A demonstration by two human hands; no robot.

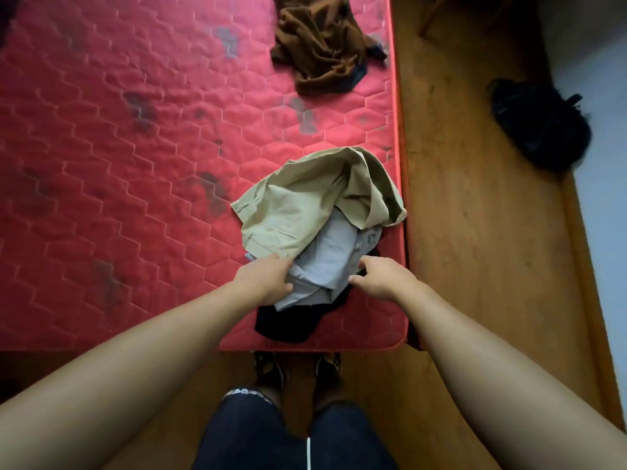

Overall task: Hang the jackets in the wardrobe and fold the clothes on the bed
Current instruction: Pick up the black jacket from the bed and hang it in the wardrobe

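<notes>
A person in dark trousers is standing at the foot of the bed, shoes (268,368) tucked against its edge, and is reaching both bare arms into a heap of clothes near the right corner of the red mattress (135,147).

The left hand (268,279) is grasping the near edge of a pale blue garment (325,262), thumb on top and fingers disappearing under the cloth. This looks like a move to draw that piece out of the heap for folding. The right hand (380,276) is curling its fingers at the garment's opposite edge; whether it is gripping the fabric or only touching it cannot be told from this angle. Taking both edges would let the cloth be lifted and spread flat.

A black garment (288,323) is lying bunched beneath the blue one, nearest the person. A khaki garment (305,205) is slumping over the far side of the blue one, so it will probably have to slide off or be moved aside.

Farther up the mattress, close to the same right edge and well apart from the heap, a brown garment (319,45) is lying crumpled, apparently waiting its turn. The wide bare stretch of mattress to the left is offering room for folding.

Beyond the bed's right side, a black bag (539,123) is sitting at the edge of a wooden surface (475,232). No wardrobe is showing, and none of the clothes appears folded yet.
</notes>
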